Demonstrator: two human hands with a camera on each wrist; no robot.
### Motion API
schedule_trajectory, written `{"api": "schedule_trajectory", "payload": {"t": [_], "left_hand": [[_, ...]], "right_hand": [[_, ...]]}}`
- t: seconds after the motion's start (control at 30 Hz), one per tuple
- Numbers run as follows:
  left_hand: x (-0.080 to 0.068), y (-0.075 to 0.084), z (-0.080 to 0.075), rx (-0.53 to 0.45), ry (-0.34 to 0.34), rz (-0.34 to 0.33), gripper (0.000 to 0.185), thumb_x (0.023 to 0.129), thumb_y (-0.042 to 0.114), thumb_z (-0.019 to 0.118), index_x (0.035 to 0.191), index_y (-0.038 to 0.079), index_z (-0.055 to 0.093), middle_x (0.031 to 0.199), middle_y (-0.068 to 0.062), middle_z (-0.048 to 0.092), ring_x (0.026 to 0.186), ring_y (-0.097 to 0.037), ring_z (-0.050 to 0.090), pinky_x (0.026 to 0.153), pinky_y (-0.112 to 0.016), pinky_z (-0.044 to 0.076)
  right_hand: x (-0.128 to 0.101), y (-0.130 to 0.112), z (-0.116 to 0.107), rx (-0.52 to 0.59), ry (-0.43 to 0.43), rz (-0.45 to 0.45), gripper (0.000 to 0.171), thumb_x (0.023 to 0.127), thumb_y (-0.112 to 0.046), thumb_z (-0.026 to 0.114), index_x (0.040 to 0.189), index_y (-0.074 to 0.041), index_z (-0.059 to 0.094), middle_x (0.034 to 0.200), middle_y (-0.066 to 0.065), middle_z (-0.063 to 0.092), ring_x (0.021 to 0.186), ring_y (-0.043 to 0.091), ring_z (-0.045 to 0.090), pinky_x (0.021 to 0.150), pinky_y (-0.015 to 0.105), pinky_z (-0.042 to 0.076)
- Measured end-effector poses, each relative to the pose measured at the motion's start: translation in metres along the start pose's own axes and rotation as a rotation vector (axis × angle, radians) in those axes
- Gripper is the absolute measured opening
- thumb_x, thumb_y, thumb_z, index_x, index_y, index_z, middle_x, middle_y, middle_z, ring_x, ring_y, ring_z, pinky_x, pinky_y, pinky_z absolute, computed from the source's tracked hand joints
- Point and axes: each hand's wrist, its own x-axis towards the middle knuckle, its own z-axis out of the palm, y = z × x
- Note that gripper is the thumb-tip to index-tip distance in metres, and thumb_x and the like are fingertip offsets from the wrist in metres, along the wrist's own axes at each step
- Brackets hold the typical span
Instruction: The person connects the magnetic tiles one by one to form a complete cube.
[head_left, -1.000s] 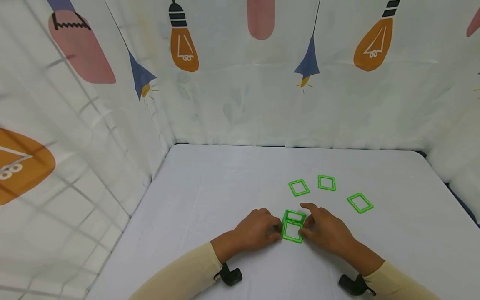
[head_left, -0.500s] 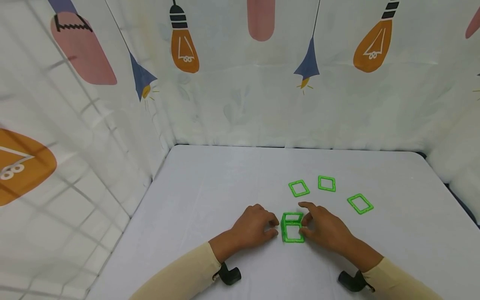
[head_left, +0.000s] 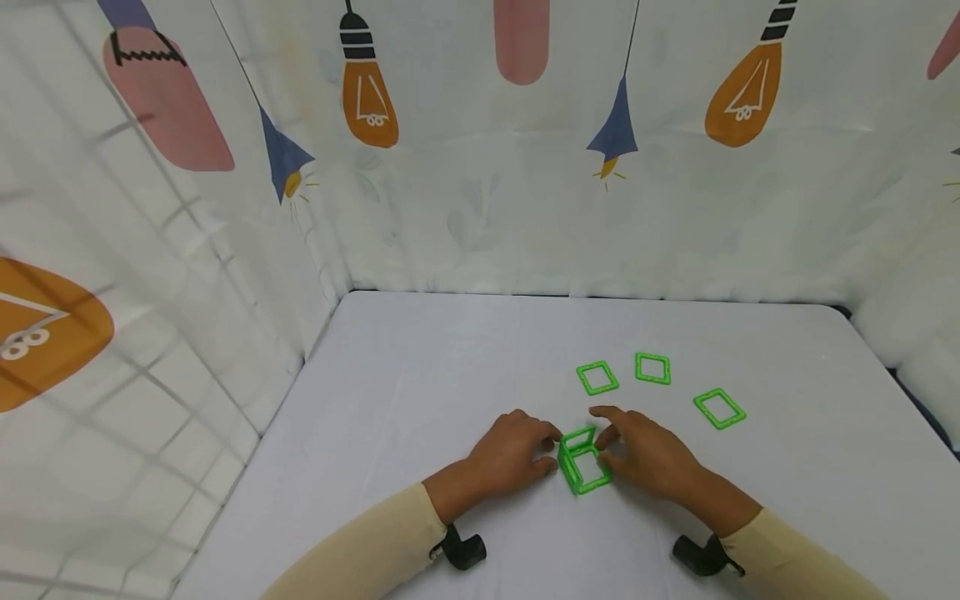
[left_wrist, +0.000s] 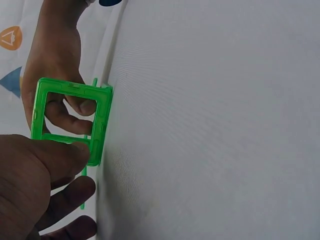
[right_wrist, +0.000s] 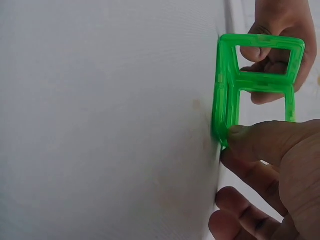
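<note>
Three green square-framed magnetic tiles [head_left: 585, 460] form an open corner on the white table: one lies flat, one stands at the left, one at the back. My right hand [head_left: 651, 454] pinches the flat tile's right edge with its thumb [right_wrist: 255, 142], a finger beneath; its index finger is raised off the tiles. My left hand [head_left: 508, 454] lies beside the left upright tile [left_wrist: 70, 86]. Its fingertips are at that tile, loosely bent and not wrapped round it. In the left wrist view its thumb overlaps the tile's edge; firm contact cannot be told.
Three loose green square tiles lie flat beyond my right hand: one at the left [head_left: 597, 377], one in the middle [head_left: 652, 368], one at the right [head_left: 720, 408]. A white curtain [head_left: 480, 208] printed with lamps hangs behind the white table [head_left: 420, 367].
The joined tiles have turned so that the left upright tile shows more of its inside. My left hand drew back slightly, then came near the tiles again; my right hand shifted a little left.
</note>
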Motion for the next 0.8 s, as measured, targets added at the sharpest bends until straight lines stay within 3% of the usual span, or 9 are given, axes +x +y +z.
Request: {"api": "schedule_trajectory", "payload": {"t": [0.37,0.8], "left_hand": [[0.0012,0.0007,0.0018,0.056,0.014,0.060,0.023,0.092,0.028,0.079,0.113,0.020,0.075,0.099,0.015,0.072,0.094,-0.009,0.058,0.085,-0.027,0.047],[-0.0008,-0.0008,0.0005,0.049,0.024,0.089,0.017,0.092,0.028,0.079,0.107,0.020,0.077,0.102,0.013,0.073,0.096,-0.010,0.059,0.083,-0.027,0.047]], "right_hand": [[-0.0007,0.0026,-0.0006,-0.015,-0.050,0.017,0.074,0.081,-0.021,0.088,0.146,-0.017,0.052,0.100,-0.026,0.069,0.116,0.019,0.060,0.089,0.043,0.052],[0.0040,0.0032,0.0002,-0.033,-0.053,-0.081,0.071,0.087,-0.017,0.083,0.148,-0.014,0.048,0.110,-0.018,0.073,0.122,0.023,0.059,0.095,0.047,0.050]]}}
